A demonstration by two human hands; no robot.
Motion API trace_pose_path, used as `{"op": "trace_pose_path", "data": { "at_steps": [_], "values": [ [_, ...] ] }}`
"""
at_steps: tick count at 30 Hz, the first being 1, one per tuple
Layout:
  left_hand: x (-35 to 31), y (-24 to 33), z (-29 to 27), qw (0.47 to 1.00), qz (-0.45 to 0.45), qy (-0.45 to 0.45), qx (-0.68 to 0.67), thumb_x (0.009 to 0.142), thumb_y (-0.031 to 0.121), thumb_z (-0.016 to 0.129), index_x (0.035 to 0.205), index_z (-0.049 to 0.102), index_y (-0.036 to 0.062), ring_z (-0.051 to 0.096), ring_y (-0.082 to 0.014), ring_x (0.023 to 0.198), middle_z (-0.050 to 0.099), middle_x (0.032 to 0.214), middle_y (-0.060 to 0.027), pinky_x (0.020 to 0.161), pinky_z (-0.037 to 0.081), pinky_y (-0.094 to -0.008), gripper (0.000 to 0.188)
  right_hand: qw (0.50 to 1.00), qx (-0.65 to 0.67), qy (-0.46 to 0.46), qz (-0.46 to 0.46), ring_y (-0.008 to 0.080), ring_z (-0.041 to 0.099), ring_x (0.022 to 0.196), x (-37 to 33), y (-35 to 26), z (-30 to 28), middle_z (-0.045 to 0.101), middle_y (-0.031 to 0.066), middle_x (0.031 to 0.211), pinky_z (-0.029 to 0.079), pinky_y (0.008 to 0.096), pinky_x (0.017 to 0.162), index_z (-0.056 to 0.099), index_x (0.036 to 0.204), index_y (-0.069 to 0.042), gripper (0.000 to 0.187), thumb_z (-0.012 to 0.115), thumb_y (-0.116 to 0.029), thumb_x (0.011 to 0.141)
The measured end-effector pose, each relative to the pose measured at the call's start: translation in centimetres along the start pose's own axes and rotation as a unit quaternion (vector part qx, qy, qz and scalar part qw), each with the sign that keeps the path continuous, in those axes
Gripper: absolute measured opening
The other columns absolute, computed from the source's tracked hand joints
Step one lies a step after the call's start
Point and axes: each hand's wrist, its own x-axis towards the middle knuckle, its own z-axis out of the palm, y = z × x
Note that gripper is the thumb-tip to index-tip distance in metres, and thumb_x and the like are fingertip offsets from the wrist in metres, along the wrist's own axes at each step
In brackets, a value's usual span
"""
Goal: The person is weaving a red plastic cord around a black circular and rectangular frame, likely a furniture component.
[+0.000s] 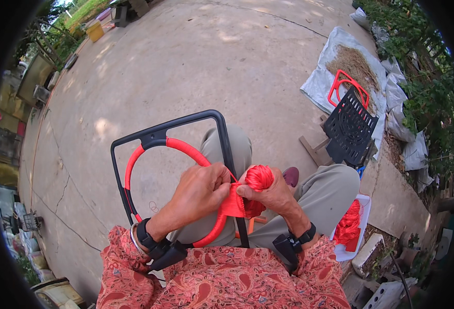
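Observation:
A black rectangular frame [220, 123] with a round inner ring rests upright over my lap. Glossy red cord [183, 147] is wound tightly around much of the ring, and a wider red wrapped patch [232, 206] covers where ring and side bar meet. My left hand [206, 188] is closed there, its thumb and fingers pinching the red cord at the side bar. Just right of it, my right hand [271, 193] grips a bundle of red cord [259, 177], thumb pressed by the wrapped patch. A taut red strand runs up near the left fingertips.
At my right stands a white tub [361, 226] holding more red cord [348, 224]. Farther out are a black slotted panel [351, 126], a red frame [339, 82] and a pale sheet [322, 67] with dry plant matter. A yellow bucket [94, 31] stands far left.

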Motion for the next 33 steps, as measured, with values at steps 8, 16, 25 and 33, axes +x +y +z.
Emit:
{"op": "trace_pose_path", "data": {
  "at_steps": [8, 16, 25, 33],
  "values": [
    [-0.2, -0.3, -0.1, 0.994, -0.043, -0.004, -0.101, 0.078, 0.001, 0.057, 0.072, 0.052, 0.0001, 0.035, -0.0013, 0.049, 0.041, 0.051, 0.0033, 0.044, 0.027, -0.023, 0.008, 0.997, 0.044, -0.019, 0.053, 0.0038, 0.053, 0.067, 0.1, -0.3, -0.3, 0.061, -0.0023, 0.072, 0.048, 0.0221, 0.062, 0.064, 0.083, -0.001, 0.02, 0.077, -0.016, 0.079],
    [-0.5, -1.4, 0.3, 0.968, -0.106, 0.016, -0.226, 0.082, 0.001, 0.057, 0.076, 0.054, 0.0007, 0.037, 0.0015, 0.053, 0.046, 0.059, 0.0076, 0.046, 0.027, -0.0191, 0.007, 0.996, 0.049, -0.023, 0.066, 0.0053, 0.057, 0.067, 0.3, -0.4, -0.5, 0.062, -0.0009, 0.072, 0.048, 0.0219, 0.062, 0.065, 0.087, -0.001, 0.018, 0.075, -0.015, 0.079],
    [-0.9, -1.5, 0.9, 0.959, -0.105, 0.056, -0.258, 0.084, 0.001, 0.059, 0.081, 0.055, 0.0004, 0.04, 0.0016, 0.055, 0.05, 0.063, 0.0068, 0.048, 0.028, -0.0175, 0.005, 0.994, 0.076, -0.025, 0.067, 0.0052, 0.056, 0.064, 0.7, 0.5, -0.8, 0.062, -0.0013, 0.069, 0.047, 0.022, 0.06, 0.066, 0.087, -0.001, 0.017, 0.074, -0.015, 0.081],
    [-1.5, -1.3, 1.8, 0.963, -0.08, 0.105, -0.234, 0.085, 0.002, 0.06, 0.083, 0.056, 0.0014, 0.038, 0.001, 0.053, 0.047, 0.059, 0.0071, 0.047, 0.027, -0.0192, 0.005, 0.995, 0.091, -0.027, 0.036, 0.0054, 0.053, 0.059, 0.8, 0.7, -0.3, 0.059, -0.0018, 0.065, 0.045, 0.0222, 0.057, 0.065, 0.081, -0.003, 0.017, 0.071, -0.018, 0.084]
  ]
}}
